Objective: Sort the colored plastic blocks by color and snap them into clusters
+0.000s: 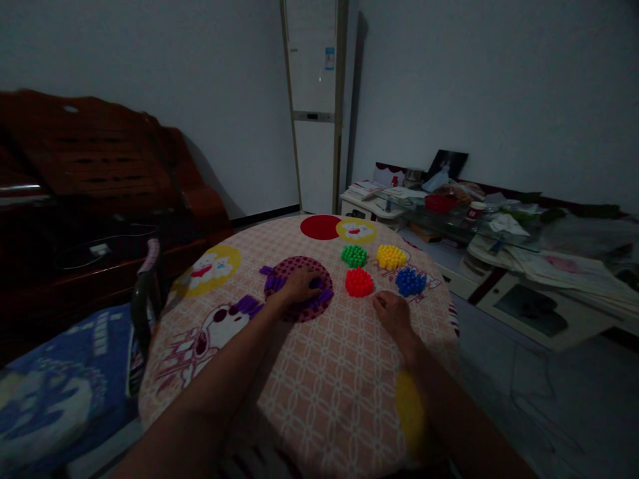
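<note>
The left hand [301,285] arches palm down over purple pieces [324,297], its fingers curved and the thumb apart from them; whether it grips any, I cannot tell. The right hand [393,310] has its fingers curled in towards the thumb, and I cannot tell whether something small is pinched there. The purple pieces lie on and around a dark dotted circle on the patterned tablecloth [319,399], with a further group to its left. Just beyond the right hand sit four separate clusters of knobbly pieces: red [359,283] nearest, blue [411,282] to its right, green [354,256] and yellow [391,257] behind. Past the round table, a blue-covered chair [54,372] and a wooden sofa [104,153] stand left, a cluttered low cabinet [529,309] right.
</note>
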Action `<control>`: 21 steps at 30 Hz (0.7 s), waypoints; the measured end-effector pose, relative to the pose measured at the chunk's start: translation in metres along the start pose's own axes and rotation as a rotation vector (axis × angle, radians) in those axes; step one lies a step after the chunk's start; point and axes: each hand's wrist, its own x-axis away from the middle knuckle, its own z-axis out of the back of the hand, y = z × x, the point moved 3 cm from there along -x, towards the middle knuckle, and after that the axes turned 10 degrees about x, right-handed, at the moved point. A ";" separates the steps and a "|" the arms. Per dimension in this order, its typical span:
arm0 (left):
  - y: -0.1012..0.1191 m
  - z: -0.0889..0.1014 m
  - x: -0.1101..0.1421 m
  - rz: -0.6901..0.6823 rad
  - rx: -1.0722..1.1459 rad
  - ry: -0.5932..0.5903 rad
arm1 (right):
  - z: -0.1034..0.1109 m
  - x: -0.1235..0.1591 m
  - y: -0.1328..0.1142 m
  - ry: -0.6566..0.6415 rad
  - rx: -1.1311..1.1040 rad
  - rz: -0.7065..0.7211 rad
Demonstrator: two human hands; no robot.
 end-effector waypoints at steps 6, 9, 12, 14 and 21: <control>-0.008 0.045 0.031 -0.061 0.263 -0.037 | 0.001 0.000 0.001 -0.007 -0.029 -0.015; -0.037 0.065 0.028 0.185 0.132 0.315 | 0.001 0.000 0.001 -0.003 -0.019 -0.020; -0.063 0.057 0.026 0.470 0.012 0.384 | 0.002 0.000 0.000 0.001 -0.006 -0.014; -0.072 0.043 0.027 0.580 -0.034 0.285 | 0.002 0.001 0.000 0.002 0.000 -0.013; -0.042 0.017 0.038 0.329 -0.054 0.184 | 0.003 0.000 -0.001 -0.016 0.010 -0.013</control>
